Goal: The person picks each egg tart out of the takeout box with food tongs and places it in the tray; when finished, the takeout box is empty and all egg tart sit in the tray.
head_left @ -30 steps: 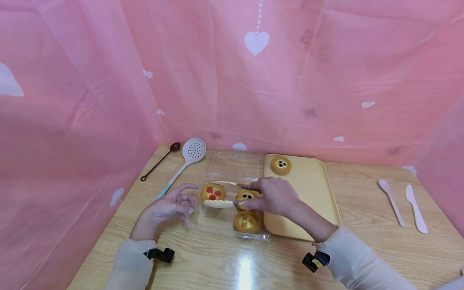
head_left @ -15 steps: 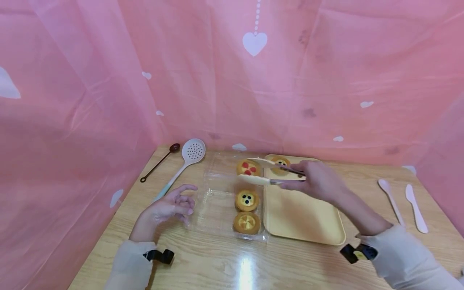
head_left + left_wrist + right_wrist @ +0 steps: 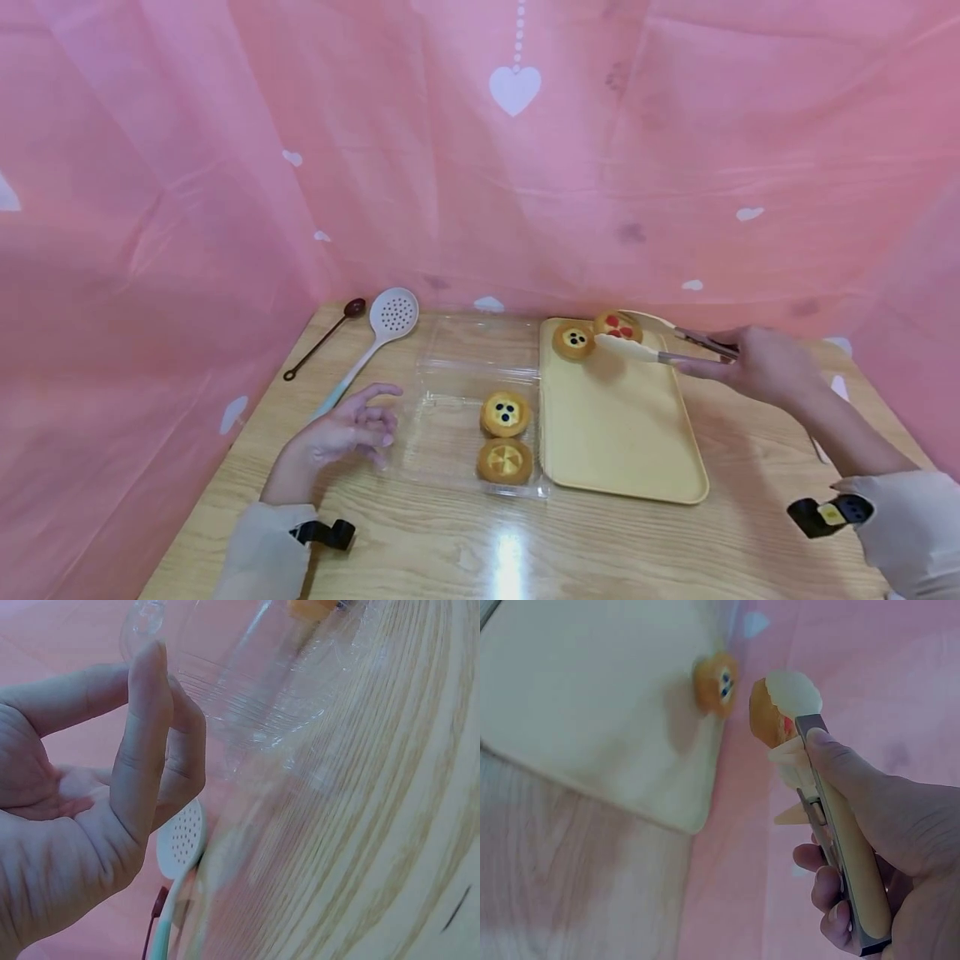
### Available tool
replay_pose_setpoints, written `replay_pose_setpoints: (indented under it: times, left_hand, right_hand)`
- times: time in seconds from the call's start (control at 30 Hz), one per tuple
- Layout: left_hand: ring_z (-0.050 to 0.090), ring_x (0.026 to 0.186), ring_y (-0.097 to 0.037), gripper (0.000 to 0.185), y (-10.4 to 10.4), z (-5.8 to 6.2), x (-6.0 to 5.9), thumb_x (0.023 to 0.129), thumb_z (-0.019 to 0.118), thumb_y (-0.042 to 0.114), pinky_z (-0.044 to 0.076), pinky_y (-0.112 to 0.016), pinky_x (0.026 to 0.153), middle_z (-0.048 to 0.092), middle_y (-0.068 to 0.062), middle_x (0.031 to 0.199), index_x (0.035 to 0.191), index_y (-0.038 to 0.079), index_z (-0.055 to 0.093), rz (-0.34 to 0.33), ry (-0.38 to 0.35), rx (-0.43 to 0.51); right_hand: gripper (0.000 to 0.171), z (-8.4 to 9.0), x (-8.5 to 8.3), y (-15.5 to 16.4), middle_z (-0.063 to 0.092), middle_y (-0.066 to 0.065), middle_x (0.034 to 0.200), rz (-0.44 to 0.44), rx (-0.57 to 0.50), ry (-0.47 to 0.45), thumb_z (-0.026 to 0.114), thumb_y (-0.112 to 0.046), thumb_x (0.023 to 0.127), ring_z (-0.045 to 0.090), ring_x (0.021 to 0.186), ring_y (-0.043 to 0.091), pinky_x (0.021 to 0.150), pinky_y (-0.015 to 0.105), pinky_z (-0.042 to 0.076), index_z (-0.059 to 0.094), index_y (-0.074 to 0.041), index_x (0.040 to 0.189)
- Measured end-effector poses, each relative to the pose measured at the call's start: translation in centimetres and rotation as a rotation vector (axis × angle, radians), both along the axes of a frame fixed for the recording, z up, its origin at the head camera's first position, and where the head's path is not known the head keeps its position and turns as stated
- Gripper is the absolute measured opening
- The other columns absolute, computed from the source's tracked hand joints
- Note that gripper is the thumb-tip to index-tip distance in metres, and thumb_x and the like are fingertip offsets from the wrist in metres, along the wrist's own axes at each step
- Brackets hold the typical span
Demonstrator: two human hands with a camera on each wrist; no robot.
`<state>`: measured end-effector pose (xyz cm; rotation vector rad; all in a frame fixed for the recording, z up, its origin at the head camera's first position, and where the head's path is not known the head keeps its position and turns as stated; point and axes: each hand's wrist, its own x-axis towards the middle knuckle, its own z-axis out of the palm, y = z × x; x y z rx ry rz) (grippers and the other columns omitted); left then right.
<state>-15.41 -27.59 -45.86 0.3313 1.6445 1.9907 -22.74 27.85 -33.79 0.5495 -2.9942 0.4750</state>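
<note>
My right hand (image 3: pixel 772 367) grips a pair of tongs (image 3: pixel 851 855) with cream-coloured tips. Between the tips is a small tart with red fruit pieces (image 3: pixel 618 327), held above the far edge of the yellow tray (image 3: pixel 626 433). A tart with dark berries (image 3: pixel 574 342) sits on the tray just left of it. Left of the tray lies an opened clear plastic container (image 3: pixel 442 446). Inside, along its right side, are another dark-berry tart (image 3: pixel 505 414) and a plain-topped tart (image 3: pixel 505 461). Beside the container's left edge, my left hand (image 3: pixel 352 429) hovers with loosely bent fingers, holding nothing.
A slotted skimmer (image 3: pixel 394 313) and a dark brown long-handled spoon (image 3: pixel 354 308) lie at the back left. Pale utensils, including a knife (image 3: pixel 839 387), lie on the right, partly behind the right arm. A pink curtain (image 3: pixel 480 208) borders the table.
With the tongs, my right hand has lifted the red-topped tart from the container and carried it rightward to above the tray. My left hand has stayed in place.
</note>
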Motion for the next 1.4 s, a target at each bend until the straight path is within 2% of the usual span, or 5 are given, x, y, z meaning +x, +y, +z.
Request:
replay_pose_setpoints:
  times: [0.13, 0.53, 1.03, 1.27, 1.4]
  left_hand:
    - [0.061, 0.077, -0.017, 0.064, 0.0, 0.0, 0.2, 0.089, 0.062, -0.013, 0.061, -0.039, 0.064, 0.057, -0.007, 0.092, 0.144, 0.009, 0.035, 0.008, -0.003, -0.003]
    - [0.061, 0.076, -0.016, 0.071, 0.2, 0.0, 0.3, 0.087, 0.064, -0.013, 0.061, -0.039, 0.064, 0.057, -0.006, 0.091, 0.147, 0.002, 0.028, 0.027, -0.011, -0.010]
    - [0.060, 0.075, -0.016, 0.067, 0.1, -0.1, 0.0, 0.088, 0.061, -0.015, 0.061, -0.041, 0.064, 0.058, -0.007, 0.090, 0.145, 0.004, 0.031, 0.012, 0.000, 0.017]
    - [0.060, 0.074, -0.017, 0.069, 0.0, -0.2, 0.0, 0.088, 0.061, -0.014, 0.061, -0.042, 0.064, 0.056, -0.007, 0.091, 0.146, 0.001, 0.027, 0.018, 0.005, -0.013]
    - [0.060, 0.073, -0.018, 0.062, 0.0, -0.2, -0.1, 0.089, 0.059, -0.014, 0.061, -0.043, 0.064, 0.057, -0.006, 0.090, 0.142, 0.009, 0.036, 0.008, 0.011, 0.002]
  right_hand:
    - [0.068, -0.6, -0.5, 1.2, 0.069, 0.023, 0.108, -0.046, 0.014, -0.020, 0.074, -0.058, 0.082, 0.046, 0.052, 0.019, 0.041, 0.033, 0.030, 0.064, -0.016, 0.134]
    - [0.059, -3.8, -1.6, 3.0, 0.050, -0.002, 0.056, -0.064, 0.063, -0.047, 0.075, -0.062, 0.078, 0.043, 0.050, 0.018, 0.043, 0.031, 0.031, 0.074, -0.010, 0.106]
    - [0.065, -3.8, -1.6, 2.3, 0.035, -0.001, 0.061, -0.131, 0.074, -0.172, 0.074, -0.068, 0.074, 0.042, 0.057, 0.019, 0.049, 0.031, 0.030, 0.047, -0.009, 0.075]
    - [0.075, -1.9, -0.8, -0.3, 0.067, 0.012, 0.113, 0.125, -0.032, 0.064, 0.086, -0.054, 0.070, 0.056, 0.076, 0.022, 0.058, 0.036, 0.044, 0.065, -0.012, 0.129]
    - [0.060, -0.1, 0.7, -3.1, 0.069, -0.002, 0.097, 0.235, -0.020, 0.073, 0.086, -0.056, 0.068, 0.050, 0.064, 0.010, 0.053, 0.027, 0.040, 0.072, -0.020, 0.114]
